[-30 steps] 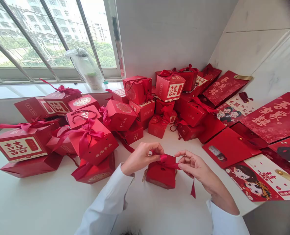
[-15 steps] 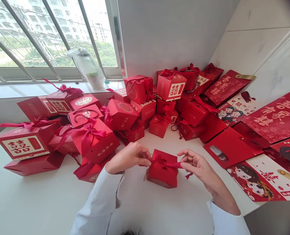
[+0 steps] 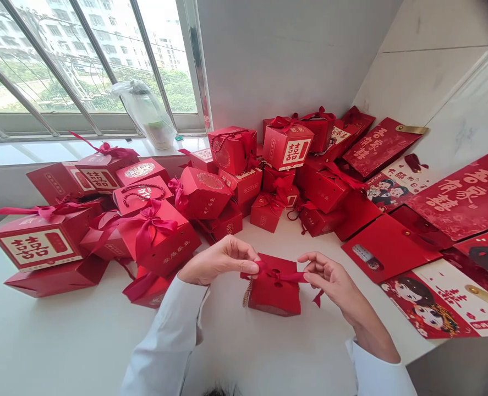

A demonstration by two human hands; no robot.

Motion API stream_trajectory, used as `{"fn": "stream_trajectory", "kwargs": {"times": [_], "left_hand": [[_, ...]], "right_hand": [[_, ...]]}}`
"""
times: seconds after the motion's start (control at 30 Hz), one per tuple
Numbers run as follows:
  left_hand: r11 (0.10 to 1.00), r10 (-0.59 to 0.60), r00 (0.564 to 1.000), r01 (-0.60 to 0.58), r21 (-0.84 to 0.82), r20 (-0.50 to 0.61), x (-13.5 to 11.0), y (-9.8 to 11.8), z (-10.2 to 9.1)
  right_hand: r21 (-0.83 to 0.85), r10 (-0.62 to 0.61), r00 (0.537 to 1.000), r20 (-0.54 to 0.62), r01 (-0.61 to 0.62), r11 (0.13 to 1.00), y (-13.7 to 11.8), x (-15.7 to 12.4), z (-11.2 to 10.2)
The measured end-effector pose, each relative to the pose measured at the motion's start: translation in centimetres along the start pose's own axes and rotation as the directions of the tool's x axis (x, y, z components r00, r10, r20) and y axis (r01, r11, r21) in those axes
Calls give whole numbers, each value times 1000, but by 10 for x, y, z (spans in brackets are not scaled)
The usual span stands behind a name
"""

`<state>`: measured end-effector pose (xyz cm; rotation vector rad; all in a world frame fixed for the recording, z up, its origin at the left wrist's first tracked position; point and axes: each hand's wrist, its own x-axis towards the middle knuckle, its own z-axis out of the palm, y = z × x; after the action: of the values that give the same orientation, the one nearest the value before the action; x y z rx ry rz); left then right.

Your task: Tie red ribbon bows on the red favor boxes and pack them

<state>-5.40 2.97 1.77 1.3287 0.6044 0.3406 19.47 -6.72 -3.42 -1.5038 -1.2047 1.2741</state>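
A small red gift box (image 3: 273, 294) sits on the white table in front of me, with a braided gold cord showing at its left side. A crimson satin ribbon (image 3: 280, 276) crosses its top, drawn into a loose knot. My left hand (image 3: 223, 261) pinches the ribbon's left side between thumb and fingers. My right hand (image 3: 330, 278) pinches the right length, and a short ribbon tail hangs below it. Both hands are just above the box, and a white sleeve covers each forearm.
Many red gift boxes (image 3: 287, 146) with bows are piled behind the hands. Flat red gift bags (image 3: 460, 198) and printed cards (image 3: 433, 300) lie to the right. Behind them stand a white wall and a window (image 3: 91, 66), with a plastic bag (image 3: 144, 115) on its sill.
The hands have moved apart, from close over the box to either side of it. The ribbon now stretches across the top, and its hanging tail at the right has shortened.
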Motion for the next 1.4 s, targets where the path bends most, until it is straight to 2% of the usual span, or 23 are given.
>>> {"fn": "stream_trajectory", "kwargs": {"times": [0.13, 0.23, 0.3, 0.43, 0.53, 0.63, 0.83, 1.07, 1.13, 1.17, 1.23, 1.27, 1.33, 1.4], "left_hand": [[966, -95, 995, 84, 243, 32, -1, 0, -2], [889, -116, 992, 79, 450, 56, -3, 1, -2], [857, -111, 991, 58, 512, 73, -3, 1, -2], [833, -125, 989, 58, 551, 85, 0, -2, -3], [802, -139, 988, 76, 592, 62, 2, -6, -4], [762, -180, 983, 111, 638, 44, 2, -7, -5], [690, -234, 972, 151, 707, 20, -8, -2, -10], [633, -243, 969, 186, 752, -35, -18, -1, -16], [597, -200, 974, 205, 775, -104, -20, 2, -10], [579, -136, 977, 211, 788, -162, -21, 4, -5], [545, 81, 960, 184, 818, -269, -18, 7, 5], [525, 202, 938, 139, 840, -282, -15, 7, 11], [467, 349, 920, -5, 884, -180, -7, 6, 21], [414, 344, 939, -143, 899, -9, 3, 2, 30]], "right_hand": [[42, -55, 998, -23, 56, 998, -1, 1, 2], [65, -14, 998, 54, 11, 998, -2, 1, 7], [53, 26, 994, 104, -31, 998, -2, 0, 11], [61, -1, 994, 109, -5, 998, -5, 0, 17], [147, -34, 999, 40, 28, 989, -8, 1, 21], [252, -14, 1000, -13, 16, 968, -8, 2, 25], [457, 53, 999, -4, -46, 888, -5, 4, 27], [506, 65, 997, 38, -76, 859, -3, 3, 28], [465, 61, 998, 35, -70, 883, -4, 2, 30], [441, 56, 998, 38, -67, 895, -5, 2, 31], [404, 45, 998, 46, -60, 913, -6, 0, 33], [396, 40, 998, 45, -55, 917, -7, 0, 33], [390, 34, 999, 26, -42, 920, -9, -1, 34], [379, 38, 999, 17, -42, 924, -10, -1, 34]]}}
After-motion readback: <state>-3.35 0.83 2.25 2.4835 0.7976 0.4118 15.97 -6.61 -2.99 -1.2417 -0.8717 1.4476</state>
